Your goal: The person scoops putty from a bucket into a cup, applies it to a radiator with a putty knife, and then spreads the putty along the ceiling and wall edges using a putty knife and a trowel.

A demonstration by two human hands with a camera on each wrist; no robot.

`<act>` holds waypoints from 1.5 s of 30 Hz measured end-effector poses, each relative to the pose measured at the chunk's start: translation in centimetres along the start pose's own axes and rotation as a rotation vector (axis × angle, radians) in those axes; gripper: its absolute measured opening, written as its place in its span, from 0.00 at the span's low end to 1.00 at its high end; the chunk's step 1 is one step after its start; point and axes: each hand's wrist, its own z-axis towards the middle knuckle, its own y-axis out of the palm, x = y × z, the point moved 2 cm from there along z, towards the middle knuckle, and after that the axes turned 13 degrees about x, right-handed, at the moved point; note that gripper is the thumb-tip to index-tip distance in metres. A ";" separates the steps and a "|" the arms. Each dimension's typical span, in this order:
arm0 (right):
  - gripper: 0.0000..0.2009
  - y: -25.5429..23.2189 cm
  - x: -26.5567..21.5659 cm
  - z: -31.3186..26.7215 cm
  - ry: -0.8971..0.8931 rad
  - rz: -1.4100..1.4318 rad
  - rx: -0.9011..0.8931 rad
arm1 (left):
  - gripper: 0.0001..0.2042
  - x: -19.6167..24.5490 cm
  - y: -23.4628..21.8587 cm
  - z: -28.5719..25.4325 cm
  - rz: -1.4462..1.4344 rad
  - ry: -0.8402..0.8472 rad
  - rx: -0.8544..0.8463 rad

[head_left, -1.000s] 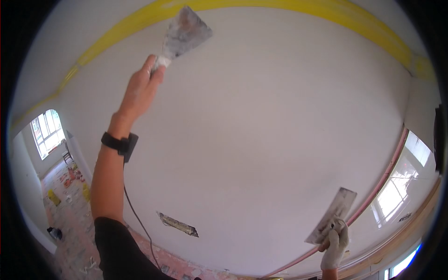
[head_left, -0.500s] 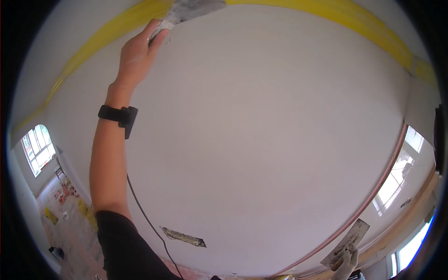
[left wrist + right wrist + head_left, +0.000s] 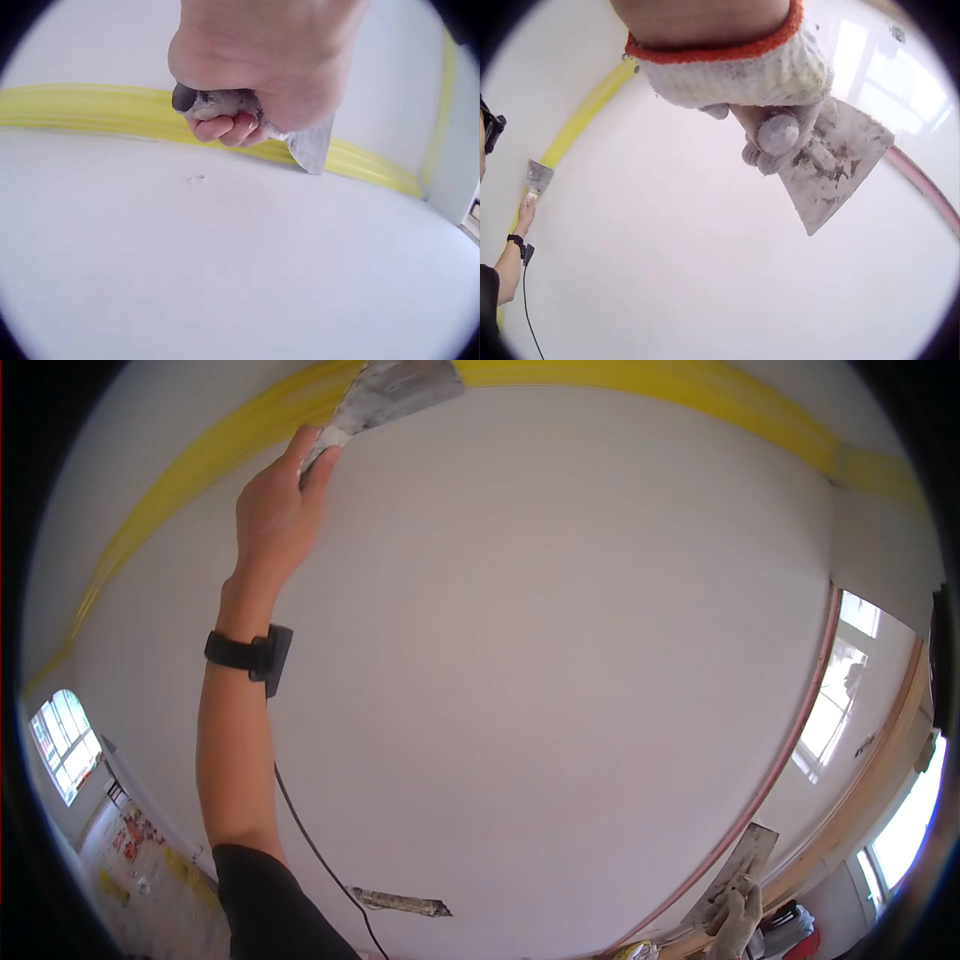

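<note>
My bare left hand (image 3: 275,510) is raised at the upper left and grips the handle of a putty knife (image 3: 395,395), its grey blade stained. That blade overlaps the yellow band along the wall's top edge; the left wrist view shows the knife's handle (image 3: 221,103) inside the curled fingers (image 3: 214,129), the blade edge right at the wall. At the lower right, my right hand (image 3: 735,920), in a whitish knit glove with an orange cuff, holds a plastering trowel (image 3: 752,848) by its handle. Dried patches mark the trowel's plate (image 3: 840,169), which overlaps the wall.
A broad white wall (image 3: 540,660) fills the middle, bordered above by the yellow band (image 3: 620,375) and at right by a pink strip (image 3: 815,700). Low on it is a rough slot (image 3: 400,903). A cable (image 3: 305,830) hangs from my left wrist. Debris (image 3: 135,835) litters the left floor.
My left hand has carried the putty knife up from the white wall to the yellow band. The right hand and trowel sit lower in view, and the head view has shifted.
</note>
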 end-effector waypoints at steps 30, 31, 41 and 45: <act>0.14 -19.5 4.1 8.0 0.025 0.006 0.362 | 0.14 40.9 18.8 6.0 -0.042 0.206 0.100; 0.14 -19.8 3.8 8.2 0.024 0.005 0.368 | 0.14 41.9 19.4 6.2 -0.046 0.209 0.096; 0.14 -22.3 4.1 10.0 0.111 0.068 0.431 | 0.15 47.8 21.9 7.0 -0.078 0.229 0.126; 0.13 -22.7 3.4 9.7 0.123 0.072 0.430 | 0.16 49.1 22.3 7.0 -0.078 0.194 0.041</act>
